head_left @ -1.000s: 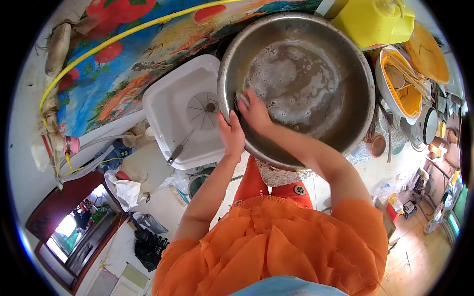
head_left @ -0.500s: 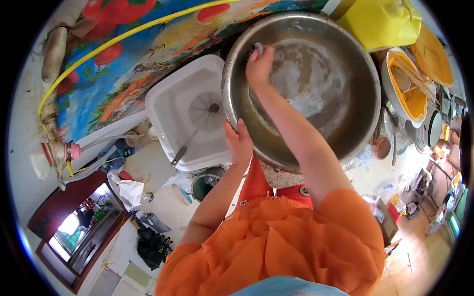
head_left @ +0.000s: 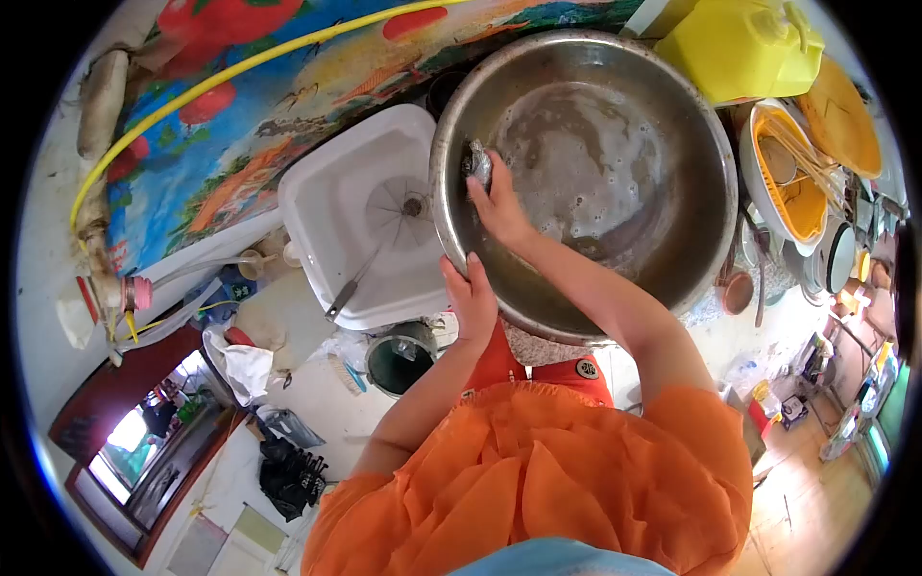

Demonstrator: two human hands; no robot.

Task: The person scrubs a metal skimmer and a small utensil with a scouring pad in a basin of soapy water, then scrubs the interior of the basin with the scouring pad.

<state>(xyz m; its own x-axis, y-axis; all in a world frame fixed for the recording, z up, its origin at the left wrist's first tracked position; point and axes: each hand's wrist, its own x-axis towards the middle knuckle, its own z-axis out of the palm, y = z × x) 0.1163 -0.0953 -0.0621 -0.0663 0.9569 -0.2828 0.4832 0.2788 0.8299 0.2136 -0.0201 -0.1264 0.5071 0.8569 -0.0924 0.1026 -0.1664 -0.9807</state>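
Note:
A large metal basin stands in front of me with cloudy, foamy water in its bottom. Against the inner left wall, my right hand is closed around a silvery steel wool scrubber. The scrubber's underside is hidden. My left hand grips the basin's near left rim, thumb on the rim's edge and the other fingers on the outside.
Left of the basin is a white sink with a wire strainer lying in it. A yellow jug and a white bowl with an orange colander sit to the right. A dark green bucket stands below the sink.
My right hand has moved down and slightly left along the basin's inner wall with the scrubber, which now shows more fully. My left hand stays on the rim.

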